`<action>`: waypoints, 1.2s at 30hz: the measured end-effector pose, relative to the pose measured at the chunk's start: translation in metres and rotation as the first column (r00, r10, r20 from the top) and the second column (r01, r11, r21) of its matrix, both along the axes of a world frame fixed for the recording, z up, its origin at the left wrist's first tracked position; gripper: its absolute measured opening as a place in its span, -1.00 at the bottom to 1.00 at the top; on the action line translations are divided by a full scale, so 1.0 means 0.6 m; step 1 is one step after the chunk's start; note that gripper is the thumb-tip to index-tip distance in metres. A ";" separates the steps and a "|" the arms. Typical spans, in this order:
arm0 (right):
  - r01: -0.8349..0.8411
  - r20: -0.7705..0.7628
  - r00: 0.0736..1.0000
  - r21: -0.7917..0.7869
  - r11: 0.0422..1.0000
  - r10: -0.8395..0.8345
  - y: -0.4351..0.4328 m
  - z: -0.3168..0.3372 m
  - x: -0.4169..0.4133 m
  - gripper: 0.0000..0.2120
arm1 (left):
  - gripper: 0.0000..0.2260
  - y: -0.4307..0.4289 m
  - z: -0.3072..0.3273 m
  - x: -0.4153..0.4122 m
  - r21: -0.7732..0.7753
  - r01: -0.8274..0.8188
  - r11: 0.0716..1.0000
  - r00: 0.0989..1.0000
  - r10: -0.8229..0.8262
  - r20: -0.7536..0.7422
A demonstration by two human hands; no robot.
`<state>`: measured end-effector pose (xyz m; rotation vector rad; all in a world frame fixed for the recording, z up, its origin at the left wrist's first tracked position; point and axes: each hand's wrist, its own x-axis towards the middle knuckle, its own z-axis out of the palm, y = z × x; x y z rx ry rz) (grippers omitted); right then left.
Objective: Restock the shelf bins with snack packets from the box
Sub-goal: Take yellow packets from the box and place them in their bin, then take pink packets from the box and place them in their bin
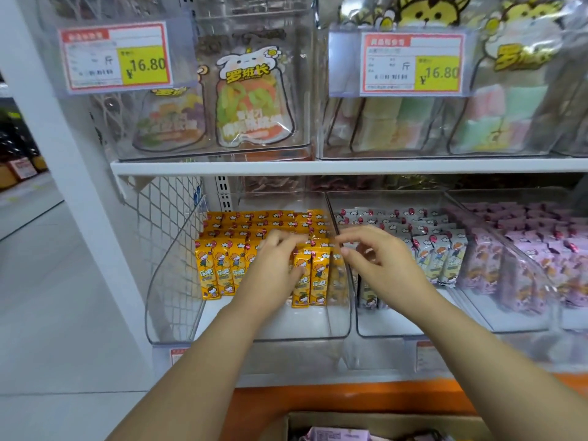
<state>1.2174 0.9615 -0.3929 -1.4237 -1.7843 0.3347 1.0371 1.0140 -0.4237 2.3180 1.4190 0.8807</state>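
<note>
Rows of yellow snack packets (pixel 216 268) stand upright in the left clear bin (pixel 178 281) on the lower shelf. My left hand (pixel 270 272) reaches into this bin; its fingers curl over the tops of the front-row packets and the thumb presses a packet face. My right hand (pixel 381 262) hovers over the wall between the left and middle bins, fingers loosely curved, fingertips at the top edge of the rightmost yellow packets. The cardboard box (pixel 413 421) sits at the bottom edge with purple packets (pixel 337 436) inside.
The middle bin (pixel 397 326) holds grey-white packets (pixel 445 259) and the right bin holds purple packets (pixel 525 249). Upper-shelf bins (pixel 254 148) hold candy bags behind price tags (pixel 114 57). A wire mesh panel (pixel 162 218) and a white post (pixel 63 154) stand at the left.
</note>
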 end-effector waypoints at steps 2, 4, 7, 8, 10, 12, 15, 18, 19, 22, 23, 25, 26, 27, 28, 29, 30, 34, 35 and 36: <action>0.003 -0.015 1.000 0.056 0.998 -0.002 -0.031 -0.009 0.007 -0.82 | -0.64 -0.032 0.002 -0.002 0.051 -0.009 0.999 0.996 0.004 0.090; 0.009 -0.039 0.999 0.130 0.991 -0.004 -0.071 -0.021 0.013 -0.82 | -0.72 -0.075 0.000 0.002 0.134 -0.025 0.991 0.973 -0.006 0.231; 0.013 -0.049 0.999 0.209 0.978 -0.002 -0.142 -0.044 0.024 -0.88 | -0.79 -0.146 -0.019 0.019 0.261 -0.037 0.965 0.932 -0.061 0.358; 0.014 -0.055 0.998 0.204 0.979 -0.003 -0.166 -0.055 0.030 -0.88 | -0.81 -0.170 -0.028 0.028 0.261 -0.040 0.965 0.925 -0.063 0.374; 0.018 -0.078 0.997 0.168 0.986 -0.005 -0.210 -0.084 0.045 -0.88 | -0.82 -0.212 -0.058 0.043 0.212 -0.033 0.977 0.927 -0.049 0.372; 0.039 -0.094 0.995 0.114 0.993 -0.029 -0.249 -0.121 0.063 -0.86 | -0.83 -0.242 -0.099 0.052 0.140 -0.026 0.990 0.941 -0.023 0.337; 0.087 -0.055 0.994 -0.078 0.993 -0.092 -0.289 -0.191 0.098 -0.79 | -0.83 -0.262 -0.170 0.062 -0.041 0.030 0.999 0.983 -0.022 0.182; 0.133 0.052 0.991 -0.343 0.930 -0.123 -0.316 -0.260 0.136 -0.78 | -0.82 -0.271 -0.240 0.071 -0.280 0.067 0.958 0.995 -0.084 -0.049; 0.150 0.096 0.988 -0.432 0.889 -0.120 -0.323 -0.283 0.149 -0.79 | -0.82 -0.272 -0.262 0.074 -0.346 0.065 0.936 0.991 -0.101 -0.088; 0.221 0.191 0.973 -0.612 0.759 -0.129 -0.339 -0.338 0.182 -0.68 | -0.76 -0.271 -0.319 0.079 -0.518 0.059 0.853 0.983 -0.139 -0.118; 0.216 0.204 0.973 -0.654 0.725 -0.106 -0.340 -0.350 0.189 -0.62 | -0.73 -0.269 -0.334 0.077 -0.557 0.051 0.829 0.979 -0.153 -0.137; 0.159 0.206 0.978 -0.728 0.667 -0.009 -0.338 -0.365 0.194 -0.52 | -0.71 -0.268 -0.351 0.072 -0.594 0.037 0.804 0.967 -0.179 -0.182; 0.142 0.217 0.975 -0.754 0.641 0.038 -0.335 -0.371 0.193 -0.48 | -0.72 -0.268 -0.358 0.068 -0.600 0.031 0.800 0.963 -0.184 -0.195; 0.136 0.233 0.969 -0.770 0.624 0.077 -0.332 -0.375 0.191 -0.44 | -0.72 -0.268 -0.362 0.066 -0.605 0.031 0.795 0.964 -0.185 -0.193; 0.139 0.254 0.961 -0.780 0.610 0.106 -0.329 -0.379 0.189 -0.43 | -0.71 -0.269 -0.363 0.063 -0.618 0.032 0.786 0.967 -0.180 -0.180; 0.146 0.278 0.952 -0.783 0.605 0.130 -0.328 -0.384 0.187 -0.44 | -0.71 -0.270 -0.364 0.061 -0.625 0.031 0.780 0.971 -0.173 -0.167; 0.159 0.305 0.941 -0.779 0.606 0.145 -0.328 -0.386 0.183 -0.46 | -0.71 -0.271 -0.362 0.058 -0.618 0.017 0.786 0.976 -0.147 -0.160; 0.236 0.375 0.926 -0.663 0.710 0.041 -0.326 -0.382 0.167 -0.55 | -0.70 -0.266 -0.344 0.053 -0.431 -0.148 0.890 0.973 0.052 -0.226; 0.239 0.360 0.933 -0.617 0.750 -0.001 -0.322 -0.380 0.163 -0.56 | -0.65 -0.265 -0.341 0.053 -0.397 -0.174 0.901 0.963 0.071 -0.260; 0.223 0.322 0.947 -0.589 0.777 -0.028 -0.317 -0.378 0.159 -0.57 | -0.60 -0.264 -0.344 0.054 -0.408 -0.174 0.896 0.963 0.067 -0.262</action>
